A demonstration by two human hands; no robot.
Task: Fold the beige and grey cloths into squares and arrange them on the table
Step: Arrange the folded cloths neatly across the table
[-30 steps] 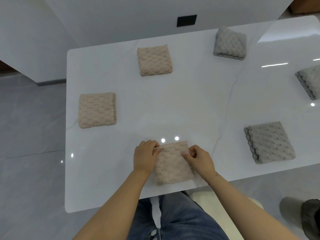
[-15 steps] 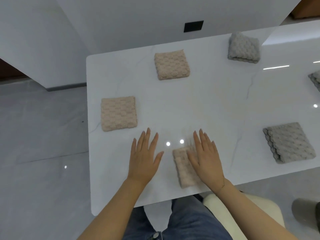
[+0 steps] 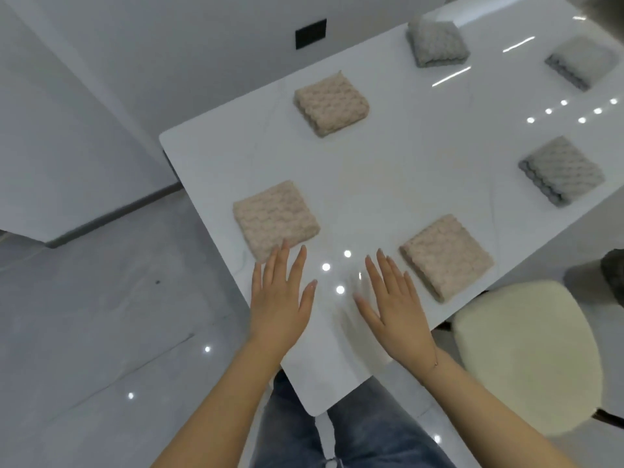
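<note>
Three beige cloths lie folded into squares on the white table (image 3: 405,170): one far (image 3: 331,103), one at the left (image 3: 275,219), one near the front edge (image 3: 445,256). Three grey folded cloths lie on the right side: one far (image 3: 437,43), one at the far right (image 3: 579,60), one nearer (image 3: 560,170). My left hand (image 3: 280,295) is flat with fingers spread, its fingertips just at the left beige cloth's near edge. My right hand (image 3: 395,298) is flat with straight fingers, just left of the near beige cloth. Neither hand holds anything.
A cream cushioned chair (image 3: 526,356) stands at the right, beside the table's near corner. My legs in blue jeans (image 3: 354,430) are under the table's front edge. A white wall with a black socket (image 3: 310,33) rises behind the table. Glossy grey floor lies at the left.
Both hands let go of the near beige cloth and spread flat. My right hand has come off the cloth and lies left of it. The view has tilted and shifted.
</note>
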